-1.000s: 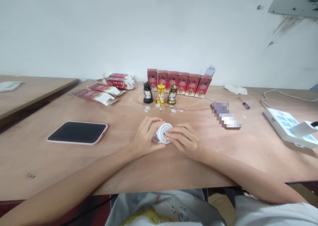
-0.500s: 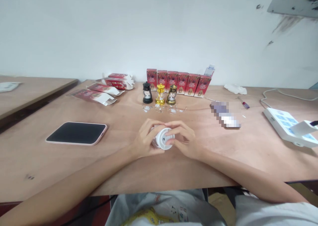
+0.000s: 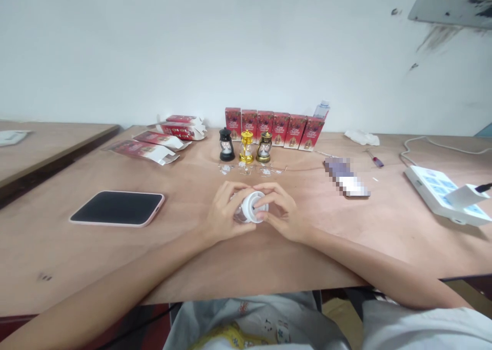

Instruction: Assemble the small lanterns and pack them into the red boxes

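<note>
A small white lantern [image 3: 249, 210], with a clear section at its side and a round hollow base, is tilted so the base faces right and toward me. My left hand [image 3: 225, 214] is closed around its clear part. At the base, the thumb and fingers of my right hand [image 3: 284, 214] pinch the rim and recess; any tiny part between them is hidden. Beyond my hands stand a black lantern [image 3: 226, 146], a gold lantern [image 3: 246, 147] and a bronze lantern [image 3: 264, 147]. Small clear and white pieces [image 3: 266, 170] lie in front of them.
Red boxes [image 3: 265, 122] line the back, beside a clear bottle [image 3: 322, 109]. Opened red boxes [image 3: 154, 147] lie left. A dark-screened phone [image 3: 117, 208] is at left, another phone [image 3: 346, 178] at right. Farther right are a screwdriver [image 3: 377, 161], tissue [image 3: 362, 137] and power strip [image 3: 442, 191].
The white lantern has turned slightly, its base tipping more to the right and showing more of the clear side. Both hands keep their hold and have barely moved.
</note>
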A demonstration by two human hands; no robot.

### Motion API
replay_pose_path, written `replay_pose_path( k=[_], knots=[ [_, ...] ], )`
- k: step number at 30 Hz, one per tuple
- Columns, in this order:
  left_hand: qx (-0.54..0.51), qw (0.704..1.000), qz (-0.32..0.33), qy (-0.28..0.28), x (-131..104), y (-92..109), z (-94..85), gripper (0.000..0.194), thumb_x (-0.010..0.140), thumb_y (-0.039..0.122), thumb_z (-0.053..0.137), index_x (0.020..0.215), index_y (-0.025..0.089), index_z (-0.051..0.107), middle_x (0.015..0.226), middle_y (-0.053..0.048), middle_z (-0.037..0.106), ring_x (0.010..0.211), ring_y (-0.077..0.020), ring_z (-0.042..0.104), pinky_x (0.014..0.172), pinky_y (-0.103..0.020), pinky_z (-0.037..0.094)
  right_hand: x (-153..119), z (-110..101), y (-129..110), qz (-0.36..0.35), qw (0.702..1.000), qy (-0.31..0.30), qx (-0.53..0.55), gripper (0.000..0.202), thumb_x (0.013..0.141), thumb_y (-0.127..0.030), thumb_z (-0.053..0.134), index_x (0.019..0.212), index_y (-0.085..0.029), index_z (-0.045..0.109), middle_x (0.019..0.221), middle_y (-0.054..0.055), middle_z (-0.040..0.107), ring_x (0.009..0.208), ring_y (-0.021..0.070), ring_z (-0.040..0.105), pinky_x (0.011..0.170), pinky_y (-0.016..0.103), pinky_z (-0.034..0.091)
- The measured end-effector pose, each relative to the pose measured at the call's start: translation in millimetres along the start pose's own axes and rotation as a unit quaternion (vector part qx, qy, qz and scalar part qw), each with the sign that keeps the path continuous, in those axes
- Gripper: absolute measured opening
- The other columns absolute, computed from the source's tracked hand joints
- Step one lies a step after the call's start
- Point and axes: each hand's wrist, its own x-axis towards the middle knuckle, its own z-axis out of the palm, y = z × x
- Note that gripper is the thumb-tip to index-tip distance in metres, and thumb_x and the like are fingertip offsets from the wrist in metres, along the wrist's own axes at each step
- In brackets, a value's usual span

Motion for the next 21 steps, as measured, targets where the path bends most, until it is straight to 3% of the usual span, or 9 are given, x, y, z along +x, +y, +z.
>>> replay_pose_path(
  k=[4, 9, 21],
  knots=[
    [0.01, 1.0, 0.007, 0.003, -1.0, -2.0, 1.4, 0.047, 0.073, 0.039, 0.068, 0.113, 0.02, 0.053, 0.104, -0.011, 0.057, 0.091, -0.0236, 0.056, 0.079, -0.038, 0.048, -1.5, -0.3, 2.2, -0.038, 0.999, -0.014, -0.028, 0.016, 0.082, -0.028, 0.067, 0.094, -0.022, 0.061, 0.116, 0.01, 0.053, 0.105, 0.0191, 0.06, 0.09, 0.036, 0.051],
    [0.015, 1.0, 0.023, 0.009, -1.1, -1.9, 1.5, 0.045, 0.073, 0.034, 0.069, 0.112, 0.017, 0.054, 0.103, -0.011, 0.057, 0.091, -0.0232, 0.056, 0.079, -0.037, 0.048, -1.1, -0.4, 0.7, -0.022, 0.999, -0.022, -0.04, 0.007, 0.085, -0.024, 0.063, 0.091, -0.022, 0.06, 0.114, 0.008, 0.051, 0.101, 0.0171, 0.06, 0.088, 0.035, 0.052],
    [0.022, 0.999, 0.031, 0.015, -2.3, -3.6, 3.5, 0.043, 0.075, 0.039, 0.069, 0.11, 0.018, 0.056, 0.103, -0.011, 0.059, 0.09, -0.0224, 0.056, 0.079, -0.036, 0.048, -2.2, 0.6, 0.2, 0.003, 0.999, -0.036, -0.037, 0.008, 0.086, -0.028, 0.062, 0.089, -0.021, 0.059, 0.113, 0.009, 0.049, 0.103, 0.0179, 0.057, 0.09, 0.036, 0.051]
  ],
)
